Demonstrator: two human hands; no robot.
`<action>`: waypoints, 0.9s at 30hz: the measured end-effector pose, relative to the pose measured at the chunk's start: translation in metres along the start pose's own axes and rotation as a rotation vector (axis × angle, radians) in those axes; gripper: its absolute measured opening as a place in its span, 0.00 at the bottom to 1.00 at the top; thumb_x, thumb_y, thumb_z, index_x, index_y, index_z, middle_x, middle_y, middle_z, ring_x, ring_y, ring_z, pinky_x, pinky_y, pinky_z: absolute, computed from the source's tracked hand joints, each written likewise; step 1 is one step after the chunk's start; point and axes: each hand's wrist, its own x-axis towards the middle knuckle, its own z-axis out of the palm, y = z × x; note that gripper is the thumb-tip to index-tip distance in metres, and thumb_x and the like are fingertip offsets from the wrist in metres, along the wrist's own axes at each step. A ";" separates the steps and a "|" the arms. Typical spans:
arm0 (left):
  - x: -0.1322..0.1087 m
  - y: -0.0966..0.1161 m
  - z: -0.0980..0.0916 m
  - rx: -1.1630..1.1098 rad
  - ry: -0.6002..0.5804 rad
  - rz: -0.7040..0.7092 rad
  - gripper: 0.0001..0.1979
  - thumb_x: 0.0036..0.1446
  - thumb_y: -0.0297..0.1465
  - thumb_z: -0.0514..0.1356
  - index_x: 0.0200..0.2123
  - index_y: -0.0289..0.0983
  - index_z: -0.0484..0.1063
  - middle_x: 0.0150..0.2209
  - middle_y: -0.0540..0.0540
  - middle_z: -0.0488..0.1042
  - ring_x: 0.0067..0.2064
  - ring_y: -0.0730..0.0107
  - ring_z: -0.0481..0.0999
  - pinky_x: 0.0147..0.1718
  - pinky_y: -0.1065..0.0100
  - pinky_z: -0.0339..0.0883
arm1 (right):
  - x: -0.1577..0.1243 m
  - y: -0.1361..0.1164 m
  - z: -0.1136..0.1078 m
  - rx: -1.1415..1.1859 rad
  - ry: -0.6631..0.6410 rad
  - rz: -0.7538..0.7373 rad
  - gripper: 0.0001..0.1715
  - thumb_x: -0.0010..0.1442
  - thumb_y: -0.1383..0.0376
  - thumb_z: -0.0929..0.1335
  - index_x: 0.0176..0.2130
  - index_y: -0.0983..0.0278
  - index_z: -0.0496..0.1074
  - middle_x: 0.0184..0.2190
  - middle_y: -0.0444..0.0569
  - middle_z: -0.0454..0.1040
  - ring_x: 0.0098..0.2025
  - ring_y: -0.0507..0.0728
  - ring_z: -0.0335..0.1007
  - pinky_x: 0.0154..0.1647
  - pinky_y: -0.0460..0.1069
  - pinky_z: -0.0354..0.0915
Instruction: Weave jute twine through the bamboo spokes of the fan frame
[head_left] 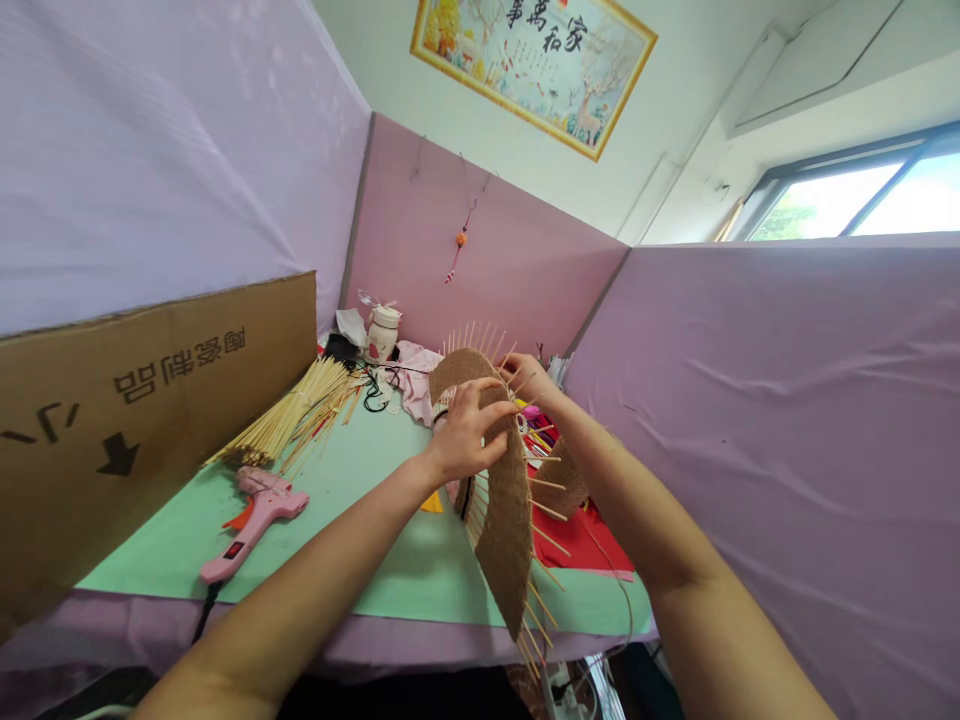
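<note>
A curved brown piece of coarse twine or burlap [506, 540] stands tilted over the table, with thin wooden sticks poking out all along its outer edge. My left hand [471, 432] grips its upper part, thumb and fingers laid across the brown surface. At the far upper edge, my right hand [531, 380] has its fingers bent and pinched among the sticks; the fingertips are partly hidden. Behind the piece, a spool or roll of brown twine [561, 482] shows, with a strand trailing down to the right.
On the green table mat [405, 570] lie a pink glue gun [259, 520] and a bundle of wooden sticks [289, 410]. Cardboard [172, 400] walls the left side. A white bottle [382, 335] and pink cloth [415, 375] stand behind; red material [585, 545] lies right.
</note>
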 end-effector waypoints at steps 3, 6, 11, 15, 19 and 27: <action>0.002 -0.006 -0.002 -0.094 -0.001 0.015 0.20 0.51 0.28 0.58 0.49 0.43 0.68 0.57 0.42 0.58 0.60 0.56 0.58 0.60 0.54 0.53 | -0.002 0.005 0.014 0.075 -0.006 0.019 0.11 0.53 0.61 0.64 0.25 0.65 0.69 0.20 0.43 0.68 0.24 0.51 0.60 0.26 0.45 0.56; 0.010 -0.019 -0.001 -0.202 0.113 -0.047 0.26 0.52 0.28 0.57 0.56 0.42 0.60 0.55 0.42 0.61 0.59 0.59 0.60 0.58 0.56 0.56 | -0.003 0.008 0.022 0.134 -0.010 0.030 0.13 0.53 0.56 0.64 0.27 0.64 0.67 0.20 0.42 0.66 0.23 0.50 0.59 0.24 0.45 0.56; 0.031 -0.043 0.012 -0.113 0.189 -0.249 0.15 0.56 0.31 0.55 0.47 0.41 0.69 0.50 0.43 0.63 0.56 0.59 0.61 0.58 0.55 0.55 | 0.000 0.007 0.023 0.166 0.008 0.028 0.16 0.53 0.53 0.64 0.27 0.64 0.67 0.20 0.41 0.66 0.24 0.50 0.59 0.25 0.45 0.57; 0.037 -0.049 0.017 -0.076 0.182 -0.262 0.12 0.56 0.32 0.55 0.42 0.41 0.73 0.47 0.44 0.62 0.54 0.60 0.62 0.57 0.56 0.56 | 0.011 -0.002 -0.004 0.120 0.056 0.003 0.14 0.50 0.56 0.68 0.26 0.64 0.68 0.20 0.42 0.66 0.24 0.50 0.58 0.26 0.46 0.55; 0.035 -0.047 0.017 -0.059 0.173 -0.241 0.12 0.56 0.33 0.56 0.43 0.40 0.73 0.47 0.44 0.62 0.53 0.60 0.62 0.56 0.56 0.56 | 0.030 -0.017 -0.045 0.032 0.054 -0.058 0.11 0.48 0.60 0.72 0.26 0.64 0.69 0.18 0.39 0.63 0.22 0.48 0.53 0.24 0.45 0.52; 0.035 -0.045 0.021 -0.026 0.157 -0.232 0.14 0.55 0.33 0.57 0.45 0.39 0.73 0.47 0.43 0.64 0.53 0.59 0.62 0.56 0.56 0.56 | 0.062 -0.048 -0.066 0.213 -0.088 0.004 0.09 0.52 0.67 0.71 0.32 0.64 0.66 0.19 0.39 0.65 0.20 0.46 0.57 0.21 0.43 0.55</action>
